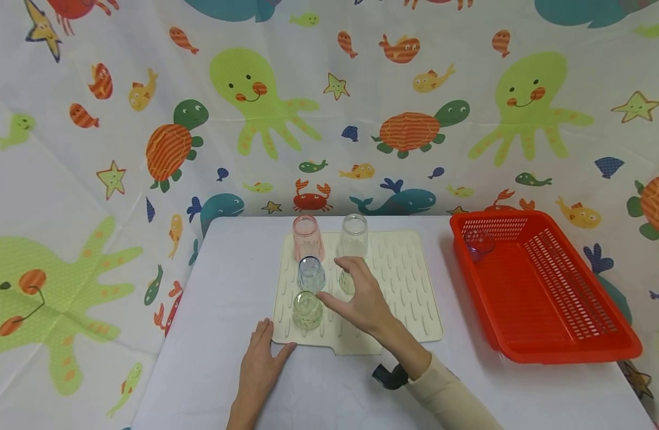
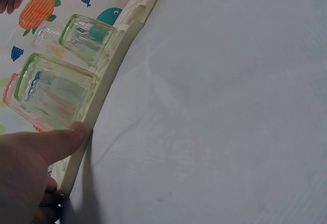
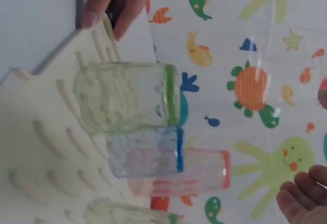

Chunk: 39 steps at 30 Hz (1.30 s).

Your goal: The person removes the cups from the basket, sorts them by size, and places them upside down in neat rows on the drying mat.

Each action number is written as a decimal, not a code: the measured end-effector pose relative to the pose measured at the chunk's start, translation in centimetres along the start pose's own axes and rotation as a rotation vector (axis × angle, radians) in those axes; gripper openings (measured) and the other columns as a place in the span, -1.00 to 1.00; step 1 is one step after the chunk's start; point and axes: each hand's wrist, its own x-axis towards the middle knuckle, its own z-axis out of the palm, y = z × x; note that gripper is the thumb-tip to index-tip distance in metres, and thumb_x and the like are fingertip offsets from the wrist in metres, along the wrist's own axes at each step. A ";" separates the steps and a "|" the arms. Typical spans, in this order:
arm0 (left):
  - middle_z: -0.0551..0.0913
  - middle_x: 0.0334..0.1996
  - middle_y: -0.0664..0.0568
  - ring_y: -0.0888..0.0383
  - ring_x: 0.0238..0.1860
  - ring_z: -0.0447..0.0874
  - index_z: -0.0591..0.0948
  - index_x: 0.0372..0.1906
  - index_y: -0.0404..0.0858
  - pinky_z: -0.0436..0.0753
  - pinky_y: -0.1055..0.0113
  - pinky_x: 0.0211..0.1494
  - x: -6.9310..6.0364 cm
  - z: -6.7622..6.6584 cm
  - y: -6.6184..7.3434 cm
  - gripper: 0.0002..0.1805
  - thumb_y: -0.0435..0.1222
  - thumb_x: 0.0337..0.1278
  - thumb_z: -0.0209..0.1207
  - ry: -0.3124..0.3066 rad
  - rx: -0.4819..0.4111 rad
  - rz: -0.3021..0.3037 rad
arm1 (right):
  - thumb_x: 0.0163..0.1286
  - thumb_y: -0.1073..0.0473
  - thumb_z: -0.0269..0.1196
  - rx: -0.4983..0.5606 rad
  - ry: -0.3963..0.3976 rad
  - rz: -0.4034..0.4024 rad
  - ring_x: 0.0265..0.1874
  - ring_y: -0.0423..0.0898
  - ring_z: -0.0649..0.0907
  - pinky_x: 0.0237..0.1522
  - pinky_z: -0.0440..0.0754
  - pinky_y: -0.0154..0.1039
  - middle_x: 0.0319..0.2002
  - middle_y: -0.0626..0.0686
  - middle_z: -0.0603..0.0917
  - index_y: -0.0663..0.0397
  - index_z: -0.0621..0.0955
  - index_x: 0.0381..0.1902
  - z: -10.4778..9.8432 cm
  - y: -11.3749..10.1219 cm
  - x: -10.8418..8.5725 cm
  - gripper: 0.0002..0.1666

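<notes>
My left hand (image 1: 259,358) rests at the front left corner of a cream drying mat (image 1: 405,286), thumb at the front edge and straight fingers along the side. Over the mat hovers my right hand (image 1: 364,301), thumb and fingers spread apart with nothing between them. Below it a green glass (image 1: 347,285) is partly hidden; in the left wrist view that glass (image 2: 87,38) appears whole, apart from the hand. Another green glass (image 1: 308,310) stands at the front left, with a blue glass (image 1: 311,275), then a pink glass (image 1: 308,239) behind. A clear glass (image 1: 354,236) stands back right.
To the right sits a red plastic basket (image 1: 550,286) with a purple-tinted glass (image 1: 479,243) in its far left corner. A black piece (image 1: 390,377) shows under the right wrist. A curtain (image 1: 335,107) printed with sea animals hangs behind the white table (image 1: 211,310).
</notes>
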 end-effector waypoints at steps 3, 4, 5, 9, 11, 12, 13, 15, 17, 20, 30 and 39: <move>0.33 0.45 -0.34 -0.29 0.51 0.22 0.35 0.41 -0.48 0.35 -0.20 0.50 0.0 0.1 0.0 -0.06 0.05 0.10 0.38 0.005 -0.003 -0.007 | 0.08 0.03 0.56 -0.001 0.013 0.015 0.15 0.03 0.63 0.20 0.71 -0.01 0.18 0.13 0.57 0.18 0.49 0.25 -0.9 0.0 0.4 -0.17; 0.32 0.46 -0.33 -0.28 0.52 0.21 0.34 0.42 -0.47 0.34 -0.19 0.51 0.0 0.1 0.0 -0.06 0.05 0.10 0.38 0.002 -0.003 -0.013 | 0.09 0.03 0.55 0.000 0.017 0.027 0.15 0.03 0.63 0.20 0.70 -0.01 0.18 0.12 0.57 0.17 0.49 0.25 -1.2 0.1 0.6 -0.18; 0.32 0.46 -0.33 -0.28 0.52 0.20 0.34 0.42 -0.47 0.34 -0.19 0.51 0.0 0.1 0.0 -0.05 0.06 0.10 0.38 0.001 -0.004 -0.018 | 0.09 0.03 0.55 0.002 0.021 0.041 0.15 0.03 0.62 0.21 0.70 -0.01 0.18 0.12 0.56 0.16 0.49 0.26 -1.4 0.1 0.7 -0.18; 0.31 0.47 -0.32 -0.28 0.52 0.19 0.34 0.42 -0.47 0.33 -0.21 0.50 -0.1 0.1 0.0 -0.06 0.05 0.12 0.37 -0.010 -0.008 -0.031 | 0.09 0.03 0.55 -0.006 0.055 0.066 0.14 0.04 0.63 0.22 0.70 0.00 0.17 0.13 0.57 0.15 0.50 0.25 -2.6 0.5 1.3 -0.19; 0.30 0.47 -0.32 -0.29 0.52 0.19 0.34 0.42 -0.46 0.34 -0.22 0.50 -0.1 0.1 0.0 -0.07 0.05 0.13 0.37 -0.015 -0.010 -0.034 | 0.08 0.03 0.56 -0.016 0.072 0.067 0.14 0.05 0.63 0.23 0.69 -0.01 0.17 0.13 0.57 0.16 0.50 0.25 -3.2 0.8 1.6 -0.19; 0.30 0.47 -0.32 -0.29 0.52 0.19 0.34 0.42 -0.46 0.34 -0.22 0.49 -0.1 0.1 0.0 -0.07 0.05 0.13 0.37 -0.016 -0.011 -0.034 | 0.09 0.03 0.55 -0.024 0.079 0.068 0.15 0.05 0.63 0.23 0.69 0.00 0.17 0.13 0.57 0.16 0.50 0.25 -3.5 0.9 1.8 -0.19; 0.30 0.48 -0.32 -0.29 0.52 0.19 0.34 0.43 -0.46 0.34 -0.22 0.50 -0.1 0.1 0.0 -0.07 0.05 0.13 0.37 -0.017 -0.012 -0.033 | 0.09 0.03 0.55 -0.027 0.086 0.068 0.15 0.05 0.62 0.24 0.68 0.00 0.17 0.14 0.57 0.17 0.50 0.25 -3.9 1.1 1.9 -0.19; 0.30 0.48 -0.32 -0.29 0.52 0.19 0.34 0.43 -0.46 0.34 -0.21 0.50 -0.1 0.0 0.0 -0.07 0.05 0.13 0.36 -0.017 -0.012 -0.031 | 0.10 0.03 0.55 -0.034 0.100 0.072 0.16 0.05 0.61 0.25 0.67 0.00 0.17 0.14 0.57 0.18 0.50 0.25 -4.5 1.6 2.2 -0.20; 0.30 0.48 -0.32 -0.28 0.52 0.19 0.34 0.43 -0.46 0.34 -0.20 0.50 -0.1 0.0 -0.1 -0.07 0.05 0.13 0.37 -0.014 -0.013 -0.028 | 0.11 0.05 0.54 -0.032 0.123 0.073 0.16 0.06 0.60 0.26 0.66 0.02 0.17 0.16 0.57 0.21 0.49 0.25 -5.2 2.0 2.5 -0.20; 0.31 0.47 -0.32 -0.29 0.52 0.20 0.35 0.42 -0.47 0.35 -0.21 0.49 -0.1 0.0 -0.1 -0.08 0.04 0.13 0.37 -0.008 -0.012 -0.024 | 0.13 0.08 0.52 -0.033 0.169 0.076 0.14 0.07 0.60 0.26 0.66 0.03 0.15 0.19 0.58 0.25 0.50 0.23 -6.4 2.8 3.0 -0.24; 0.31 0.47 -0.31 -0.27 0.52 0.21 0.35 0.42 -0.45 0.33 -0.17 0.52 -0.1 0.0 0.0 -0.07 0.06 0.12 0.36 -0.012 -0.011 -0.030 | 0.21 -0.03 0.46 -0.080 0.252 0.232 0.19 0.06 0.62 0.26 0.65 0.06 0.22 0.16 0.59 0.15 0.50 0.28 -9.6 5.3 3.8 -0.25; 0.31 0.47 -0.31 -0.27 0.51 0.22 0.35 0.42 -0.45 0.33 -0.16 0.52 -0.1 -0.2 0.1 -0.08 0.05 0.13 0.36 -0.011 -0.006 -0.030 | 0.24 -0.03 0.44 -0.068 0.328 0.356 0.16 0.10 0.60 0.32 0.59 0.13 0.19 0.21 0.57 0.20 0.50 0.26 -12.2 7.7 3.6 -0.27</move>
